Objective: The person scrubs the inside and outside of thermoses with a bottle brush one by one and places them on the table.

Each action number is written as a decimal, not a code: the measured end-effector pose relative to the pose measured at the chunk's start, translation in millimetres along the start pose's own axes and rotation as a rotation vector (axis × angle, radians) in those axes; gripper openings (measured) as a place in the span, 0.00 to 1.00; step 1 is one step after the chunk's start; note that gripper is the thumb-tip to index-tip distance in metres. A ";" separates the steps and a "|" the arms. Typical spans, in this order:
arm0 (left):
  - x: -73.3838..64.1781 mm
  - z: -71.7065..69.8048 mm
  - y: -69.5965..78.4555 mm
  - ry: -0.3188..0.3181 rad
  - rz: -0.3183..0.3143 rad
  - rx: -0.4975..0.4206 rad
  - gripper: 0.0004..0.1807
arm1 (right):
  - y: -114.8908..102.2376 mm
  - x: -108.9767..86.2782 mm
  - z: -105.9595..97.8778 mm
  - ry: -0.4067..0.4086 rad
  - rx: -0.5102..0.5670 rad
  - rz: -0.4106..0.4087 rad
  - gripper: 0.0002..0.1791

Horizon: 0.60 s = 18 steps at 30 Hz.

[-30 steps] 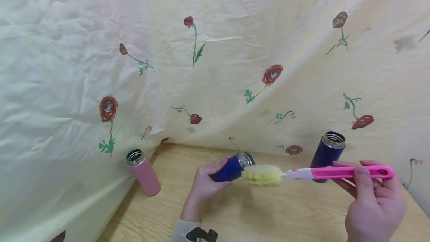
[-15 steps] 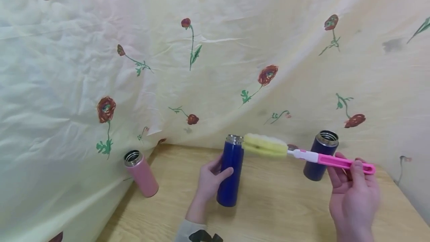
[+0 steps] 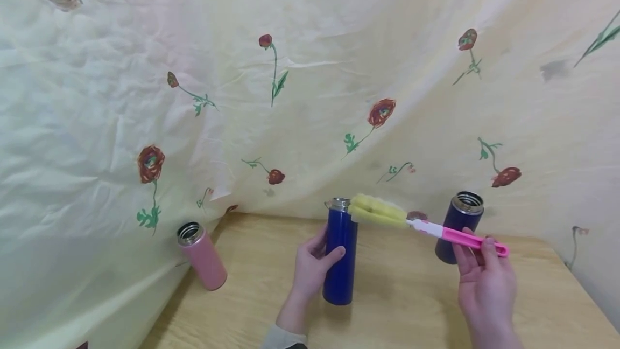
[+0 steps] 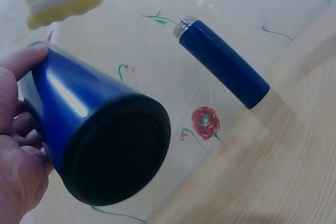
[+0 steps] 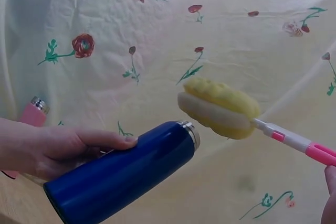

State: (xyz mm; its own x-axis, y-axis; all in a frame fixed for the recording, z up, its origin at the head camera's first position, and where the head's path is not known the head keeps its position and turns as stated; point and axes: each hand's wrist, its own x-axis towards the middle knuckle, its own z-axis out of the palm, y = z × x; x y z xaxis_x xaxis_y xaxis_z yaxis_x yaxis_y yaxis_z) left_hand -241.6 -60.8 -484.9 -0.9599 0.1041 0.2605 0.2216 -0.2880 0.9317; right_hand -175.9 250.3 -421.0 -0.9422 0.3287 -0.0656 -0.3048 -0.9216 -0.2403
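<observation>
My left hand (image 3: 310, 273) grips a blue metal flask (image 3: 340, 257) round its body and holds it nearly upright. Its dark base (image 4: 118, 150) shows in the left wrist view, off the table. A bottle brush with a yellow and white sponge head (image 3: 378, 210) and a pink and white handle is pinched by my right hand (image 3: 486, 284) near the handle's end. In the head view the sponge tip overlaps the flask's steel neck; in the right wrist view the sponge head (image 5: 218, 109) is outside the mouth, a little above it. The flask's far side is hidden.
A dark blue flask (image 3: 448, 249) stands open-topped behind my right hand. At the left, a pink flask (image 3: 205, 265) stands open beside the draped cloth. The flowered cloth (image 3: 310, 139) hangs behind and left of the wooden table (image 3: 387, 311).
The blue flask has swung from tilted, mouth to the right, to nearly upright. My right hand has moved left, and the brush now slants, its sponge head higher, at the flask's neck.
</observation>
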 end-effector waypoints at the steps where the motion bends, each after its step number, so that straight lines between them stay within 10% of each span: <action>1: -0.2 0.4 -0.4 0.003 0.000 0.001 0.38 | 0.2 0.2 0.5 0.016 -0.013 -0.005 0.06; 18: -3.8 -1.2 2.9 -0.111 0.072 0.001 0.36 | 9.8 5.4 -3.3 0.093 -0.080 0.006 0.07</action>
State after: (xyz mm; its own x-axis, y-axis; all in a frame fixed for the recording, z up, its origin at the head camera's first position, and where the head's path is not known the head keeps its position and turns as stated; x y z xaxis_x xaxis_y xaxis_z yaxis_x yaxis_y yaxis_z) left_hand -237.5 -63.1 -483.5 -0.9165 0.1879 0.3531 0.2895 -0.2978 0.9097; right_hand -183.6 243.8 -426.9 -0.9258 0.3442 -0.1563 -0.2834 -0.9056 -0.3156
